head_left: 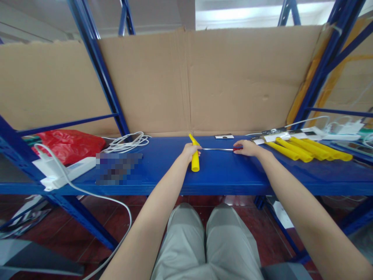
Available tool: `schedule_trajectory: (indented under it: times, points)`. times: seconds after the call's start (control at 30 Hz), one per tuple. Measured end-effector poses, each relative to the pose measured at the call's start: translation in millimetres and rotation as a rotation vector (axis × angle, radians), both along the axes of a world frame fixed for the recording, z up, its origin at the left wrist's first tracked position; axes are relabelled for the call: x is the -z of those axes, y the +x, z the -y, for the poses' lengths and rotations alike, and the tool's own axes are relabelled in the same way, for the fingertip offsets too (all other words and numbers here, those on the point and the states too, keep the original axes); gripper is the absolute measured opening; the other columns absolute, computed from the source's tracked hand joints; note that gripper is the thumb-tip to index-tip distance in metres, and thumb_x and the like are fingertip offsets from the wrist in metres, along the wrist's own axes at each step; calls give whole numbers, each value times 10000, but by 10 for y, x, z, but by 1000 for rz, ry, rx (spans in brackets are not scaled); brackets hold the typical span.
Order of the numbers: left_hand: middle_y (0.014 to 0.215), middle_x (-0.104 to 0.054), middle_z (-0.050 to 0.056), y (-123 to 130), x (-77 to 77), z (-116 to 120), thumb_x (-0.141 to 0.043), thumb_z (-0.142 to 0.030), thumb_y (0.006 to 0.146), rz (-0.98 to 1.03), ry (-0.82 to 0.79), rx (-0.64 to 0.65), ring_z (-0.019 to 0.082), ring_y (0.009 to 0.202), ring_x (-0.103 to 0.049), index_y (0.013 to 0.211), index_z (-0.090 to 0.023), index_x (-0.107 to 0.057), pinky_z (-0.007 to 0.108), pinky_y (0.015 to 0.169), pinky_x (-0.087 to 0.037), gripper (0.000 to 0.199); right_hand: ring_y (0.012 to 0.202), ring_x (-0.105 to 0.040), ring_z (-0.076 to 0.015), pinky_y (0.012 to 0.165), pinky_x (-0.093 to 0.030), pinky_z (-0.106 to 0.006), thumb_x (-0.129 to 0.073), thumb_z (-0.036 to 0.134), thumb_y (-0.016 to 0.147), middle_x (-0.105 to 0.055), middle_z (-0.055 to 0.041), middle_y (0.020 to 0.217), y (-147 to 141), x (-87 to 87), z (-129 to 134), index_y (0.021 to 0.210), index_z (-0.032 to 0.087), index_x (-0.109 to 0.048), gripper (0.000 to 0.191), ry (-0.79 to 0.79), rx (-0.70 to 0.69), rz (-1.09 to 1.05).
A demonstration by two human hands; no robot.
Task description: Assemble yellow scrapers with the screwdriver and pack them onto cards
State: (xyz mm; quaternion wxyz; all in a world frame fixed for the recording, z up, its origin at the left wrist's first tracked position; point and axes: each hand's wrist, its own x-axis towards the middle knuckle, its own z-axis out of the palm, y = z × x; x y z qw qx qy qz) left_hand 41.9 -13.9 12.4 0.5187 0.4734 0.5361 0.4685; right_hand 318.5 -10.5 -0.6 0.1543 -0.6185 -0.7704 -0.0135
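Note:
My left hand (pixel 189 151) is wrapped round a yellow tapered tube (pixel 195 163), whose wide open end faces me and whose narrow end points to the back. In my right hand (pixel 246 148) is the dark red handle of a screwdriver (pixel 217 149). Its long thin metal shaft lies level, running left to the side of the tube at my left fingers. Whether the tip touches or enters the tube, I cannot tell. Several more yellow tubes (pixel 287 151) lie side by side on the blue shelf (pixel 163 167), to the right of my right hand.
A cardboard sheet (pixel 233 81) stands along the back between blue posts. On the left are a red plastic bag (pixel 71 146), a coiled white cable (pixel 128 143) and a white power strip (pixel 80 168). A small black-and-white piece (pixel 224 136) lies near the back.

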Motion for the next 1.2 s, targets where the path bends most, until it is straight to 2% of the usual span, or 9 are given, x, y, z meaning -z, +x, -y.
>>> schedule_trajectory:
  times: [0.33,0.6,0.67,0.77,0.93,1.0,1.2]
  points:
    - [466,-480,-52,-2,4,-8,-608,39,743,-8,-2,5,79,388,-449,919,-82,-606,219,478,-404,214,907,-684,-220,823,-524,-301,-658,252,738,-736,-47,980,-25,-35,40,974,215,-715,246,-33,-52,-22]
    - [459,-475,-55,-3,4,-9,-599,21,755,-20,-7,10,83,389,-456,951,-73,-605,216,478,-413,217,947,-680,-220,864,-517,-303,-675,222,736,-716,-98,1047,-67,-32,77,1088,158,-674,358,-82,-9,-154]
    - [460,-476,-54,-3,1,-3,-596,21,758,-23,-5,11,83,389,-456,951,-70,-603,214,472,-408,214,957,-676,-219,868,-515,-309,-663,229,749,-709,-106,1063,-79,-32,77,1094,151,-666,354,-45,-10,-149]
    - [478,-493,-51,-3,-6,7,-603,24,754,-16,-3,10,72,384,-448,949,-75,-602,207,462,-399,219,976,-666,-221,887,-503,-333,-618,235,784,-703,-108,1074,-139,-40,82,1094,154,-658,323,91,-41,-122]
    - [481,-502,-46,-2,-31,41,-630,25,731,-6,-8,21,71,383,-448,913,-83,-612,205,456,-398,213,989,-651,-224,893,-474,-350,-515,189,838,-708,-97,1039,-446,-87,130,1030,179,-674,249,299,-217,-31]
    - [489,-511,-43,1,-41,53,-635,31,722,0,-4,36,64,381,-441,879,-88,-613,199,448,-389,199,983,-649,-232,901,-458,-366,-505,192,851,-710,-105,1016,-629,-114,153,1010,171,-679,236,316,-305,24]
    - [452,-484,-47,14,-39,45,-648,23,711,-10,-3,46,69,382,-438,836,-95,-629,197,446,-383,173,1004,-632,-236,873,-444,-378,-506,222,895,-690,-116,1079,-1119,-164,152,1116,175,-642,264,299,-435,79]
